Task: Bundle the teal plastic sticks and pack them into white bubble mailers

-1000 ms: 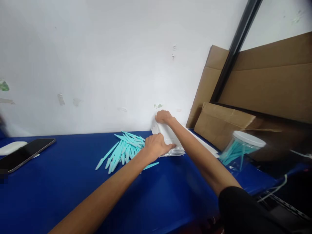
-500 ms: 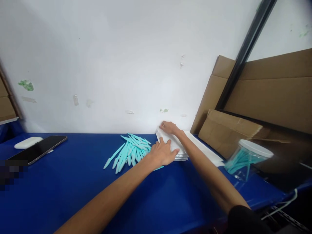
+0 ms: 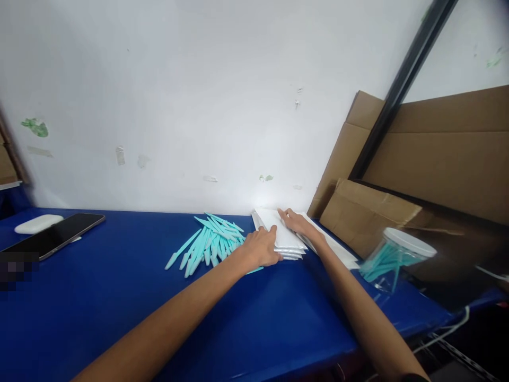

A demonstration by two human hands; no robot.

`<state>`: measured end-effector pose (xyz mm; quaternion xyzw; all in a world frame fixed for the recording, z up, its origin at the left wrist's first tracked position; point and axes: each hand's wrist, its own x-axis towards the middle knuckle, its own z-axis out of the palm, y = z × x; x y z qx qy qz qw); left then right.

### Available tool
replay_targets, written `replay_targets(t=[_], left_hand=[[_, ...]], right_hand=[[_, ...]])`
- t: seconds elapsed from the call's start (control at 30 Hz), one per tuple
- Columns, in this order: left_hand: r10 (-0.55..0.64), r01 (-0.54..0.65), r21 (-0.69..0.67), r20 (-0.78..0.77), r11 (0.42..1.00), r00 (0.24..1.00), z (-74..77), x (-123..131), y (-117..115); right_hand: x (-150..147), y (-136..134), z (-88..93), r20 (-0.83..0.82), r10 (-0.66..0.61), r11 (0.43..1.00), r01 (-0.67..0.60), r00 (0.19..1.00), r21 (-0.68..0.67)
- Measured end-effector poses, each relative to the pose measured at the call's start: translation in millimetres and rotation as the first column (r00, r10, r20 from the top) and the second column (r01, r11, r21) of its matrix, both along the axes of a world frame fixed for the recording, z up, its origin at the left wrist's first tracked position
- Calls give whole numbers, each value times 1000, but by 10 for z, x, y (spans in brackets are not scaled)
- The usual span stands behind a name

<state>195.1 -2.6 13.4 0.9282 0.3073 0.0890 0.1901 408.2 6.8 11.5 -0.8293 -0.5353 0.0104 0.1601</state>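
Note:
A small stack of white padded mailing envelopes [image 3: 288, 240] lies on the blue tabletop against the wall. My left hand [image 3: 260, 248] rests along the stack's left side, its fingers apart and touching the envelopes. At the upper right edge of the stack, my right hand [image 3: 295, 220] has its fingers bent and closed on the envelopes; its fingertips are partly hidden. Left of the stack is a loose pile of turquoise plastic sticks with wider, blade-like ends [image 3: 210, 241]. One more lies partly under my left wrist.
Flat white sheets or envelopes [image 3: 338, 249] lie right of the stack. A clear tub with a white lid [image 3: 409, 241] holds more turquoise sticks. Cardboard [image 3: 368, 209] leans at the right. A phone [image 3: 59, 236] and a white rounded case [image 3: 38, 224] lie far left.
My right hand has moved from the stack's far left corner to its upper right edge. My left hand has drawn back from the top to the left side. The view has shifted slightly.

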Motion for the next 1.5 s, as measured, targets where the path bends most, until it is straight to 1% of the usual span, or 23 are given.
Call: replay_targets(t=[0.07,0.17,0.2,0.27,0.33,0.4,0.43,0.53,0.57,0.6,0.7,0.77,0.8,0.9,1.0,1.1,1.23,1.37,1.5], left_hand=[[-5,5,-50,4,999,1000,69,-33,35],[29,-15,-130,111,991,993,263,-211,149],[56,-38,-116,157,993,986,333,-313,204],[101,-99,-21,204,995,974,442,-572,331],[170,-190,110,171,976,970,472,-879,469],[322,-328,226,64,917,945,413,-1189,603],[386,-384,237,40,892,922,358,-1333,666],[518,-501,213,-28,839,855,156,-1669,820],[543,-524,198,-52,828,838,98,-1741,856],[558,-539,185,-72,822,827,53,-1791,883],[563,-547,146,-110,825,819,1,-1832,911],[542,-531,115,-129,840,830,16,-1796,888],[529,-519,99,-141,849,837,28,-1770,865],[484,-481,67,-181,874,856,54,-1685,759],[470,-465,77,-198,882,860,60,-1619,635],[478,-470,91,-209,878,853,63,-1573,551],[483,-474,95,-220,875,847,71,-1546,518],[486,-473,110,-214,874,848,76,-1541,494],[500,-485,120,-216,866,839,66,-1525,476]], right_hand=[[30,-20,29,16,-20,998,20,1000,52],[108,-85,109,47,-61,987,54,997,153],[131,-115,137,55,-71,980,60,996,188],[146,-176,192,66,-79,963,59,995,262],[98,-226,250,78,-66,938,35,995,345],[-32,-254,315,95,-28,902,-16,995,430],[-130,-261,347,106,-1,883,-49,994,467],[-534,-261,407,164,120,830,-190,979,525],[-692,-257,405,197,179,812,-258,964,524],[-853,-255,389,253,249,783,-348,935,516],[-1290,-266,263,361,444,718,-567,820,404],[-1490,-289,143,365,562,681,-666,742,306],[-1557,-303,84,354,596,675,-689,721,264],[-1648,-339,-56,307,646,692,-706,699,150],[-1660,-360,-122,269,670,702,-709,691,73],[-1676,-375,-131,259,681,691,-718,685,79],[-1708,-396,-117,244,702,670,-737,670,96],[-1722,-411,-126,195,748,635,-769,635,66],[-1732,-409,-175,148,787,603,-798,599,28]])
